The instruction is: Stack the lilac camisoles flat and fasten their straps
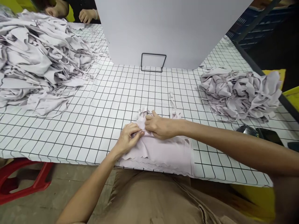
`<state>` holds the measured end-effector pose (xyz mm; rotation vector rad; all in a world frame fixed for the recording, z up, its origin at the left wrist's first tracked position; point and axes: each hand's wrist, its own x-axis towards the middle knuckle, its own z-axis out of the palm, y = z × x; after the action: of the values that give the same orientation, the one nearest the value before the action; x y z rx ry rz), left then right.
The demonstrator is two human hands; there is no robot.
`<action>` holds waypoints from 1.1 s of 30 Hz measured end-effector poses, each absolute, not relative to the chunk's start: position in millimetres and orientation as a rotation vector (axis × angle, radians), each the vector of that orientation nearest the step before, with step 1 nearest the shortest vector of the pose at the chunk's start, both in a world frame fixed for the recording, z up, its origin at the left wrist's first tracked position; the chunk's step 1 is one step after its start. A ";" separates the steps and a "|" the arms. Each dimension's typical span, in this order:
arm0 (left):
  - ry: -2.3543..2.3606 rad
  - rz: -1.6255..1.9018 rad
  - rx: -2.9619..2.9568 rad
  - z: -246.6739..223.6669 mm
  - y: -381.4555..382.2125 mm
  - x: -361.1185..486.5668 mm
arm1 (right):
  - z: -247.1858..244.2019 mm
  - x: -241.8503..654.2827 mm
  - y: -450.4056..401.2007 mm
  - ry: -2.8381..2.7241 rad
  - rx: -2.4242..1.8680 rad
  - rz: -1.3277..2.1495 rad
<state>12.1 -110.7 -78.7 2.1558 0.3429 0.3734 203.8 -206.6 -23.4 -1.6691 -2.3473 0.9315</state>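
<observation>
A pale pink-grey fabric piece with wavy edges lies at the table's front edge, in front of my body. My left hand pinches its upper left part between thumb and fingers. Close beside it, my right hand has its fingers curled on the fabric's top end; what sits under those fingers is hidden. Narrow fabric strips stick out above the piece, just beyond my right wrist.
Large heap of grey fabric at left; smaller crumpled pile at right, dark objects below it. A white panel with a black wire stand is behind. Another person's hands are at upper left. Red stool lower left.
</observation>
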 end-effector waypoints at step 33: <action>0.542 0.557 2.272 -82.2 -63.1 94.7 | -32.3 269.5 -145.7 -2.157 -1.959 0.690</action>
<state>94.7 -63.1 -82.2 2.2719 0.5424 0.5568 269.5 -145.7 -32.3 -1.9587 -2.1572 0.6899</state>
